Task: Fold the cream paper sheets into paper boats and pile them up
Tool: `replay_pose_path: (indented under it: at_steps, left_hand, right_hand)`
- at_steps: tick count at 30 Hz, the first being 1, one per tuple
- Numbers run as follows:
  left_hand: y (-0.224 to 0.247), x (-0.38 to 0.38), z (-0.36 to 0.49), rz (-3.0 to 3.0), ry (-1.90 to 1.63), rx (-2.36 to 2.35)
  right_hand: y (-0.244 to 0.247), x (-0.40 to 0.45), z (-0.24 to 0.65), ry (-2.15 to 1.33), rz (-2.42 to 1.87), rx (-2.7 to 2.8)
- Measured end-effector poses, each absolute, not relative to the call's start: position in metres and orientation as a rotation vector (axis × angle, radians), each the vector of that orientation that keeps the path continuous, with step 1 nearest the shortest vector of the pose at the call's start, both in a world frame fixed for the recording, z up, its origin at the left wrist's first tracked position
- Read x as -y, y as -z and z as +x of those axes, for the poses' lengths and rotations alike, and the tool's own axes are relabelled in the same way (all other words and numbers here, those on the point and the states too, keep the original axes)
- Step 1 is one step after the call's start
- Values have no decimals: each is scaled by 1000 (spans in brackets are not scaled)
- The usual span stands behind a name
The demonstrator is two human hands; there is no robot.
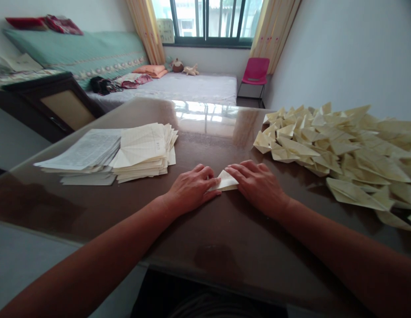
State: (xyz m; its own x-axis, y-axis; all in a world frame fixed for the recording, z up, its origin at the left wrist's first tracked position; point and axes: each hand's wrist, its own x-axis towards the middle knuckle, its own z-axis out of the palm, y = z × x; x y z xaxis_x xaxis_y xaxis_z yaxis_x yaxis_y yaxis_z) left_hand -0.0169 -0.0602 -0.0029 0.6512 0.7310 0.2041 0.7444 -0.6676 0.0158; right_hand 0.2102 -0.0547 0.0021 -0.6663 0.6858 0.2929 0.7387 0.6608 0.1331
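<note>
A small folded piece of cream paper (227, 181) lies on the brown glossy table (205, 234) between my hands. My left hand (192, 187) grips its left end, with the thumb on top of the paper and the fingers curled beside it. Over the right end, my right hand (258, 185) presses with its fingers together, hiding that part of the paper. Left of my hands sit a stack of creased cream sheets (142, 148) and, beside it, a stack of printed sheets (84, 150). A large heap of folded paper shapes (351, 145) covers the table's right side.
Beyond the table's far edge is a bed (205, 86) with orange pillows (150, 70) and clothes. A pink chair (256, 72) stands by the right wall. A dark cabinet (64, 104) is at the left. The table's near edge runs close below my forearms.
</note>
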Motion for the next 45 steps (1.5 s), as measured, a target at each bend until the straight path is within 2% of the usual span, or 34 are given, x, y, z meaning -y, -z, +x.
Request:
replay_pose_path:
  at_steps: [4, 12, 14, 19, 21, 24, 29, 35, 40, 45]
  left_hand:
    - [1, 62, -15, -2791, 337, 1277]
    - [3, 65, -13, -2785, 446, 1331]
    - [5, 64, -13, -2816, 616, 1407]
    - [8, 60, -3, -2795, 1482, 1772]
    - [9, 60, 3, -2837, 1671, 1892]
    - [11, 64, 10, -2882, 1540, 1854]
    - [10, 72, 13, -2891, 1277, 1537]
    - [5, 70, 8, -2807, 1257, 1687]
    - [11, 66, 6, -2886, 962, 1750]
    - [11, 63, 0, -2930, 718, 1663]
  right_hand:
    - [-3, 56, 208, 448, -1077, 2697]
    - [-2, 57, 211, 390, -1070, 2676]
    - [0, 57, 210, 250, -1059, 2605]
    - [6, 58, 199, -247, -1066, 2239]
    - [7, 60, 193, -356, -1082, 2130]
    - [9, 62, 187, -423, -1164, 2093]
    - [11, 60, 188, -327, -1216, 2181]
    - [5, 57, 194, -338, -1219, 2150]
    - [9, 55, 198, -307, -1322, 2290]
    - [10, 50, 207, -319, -1074, 2400]
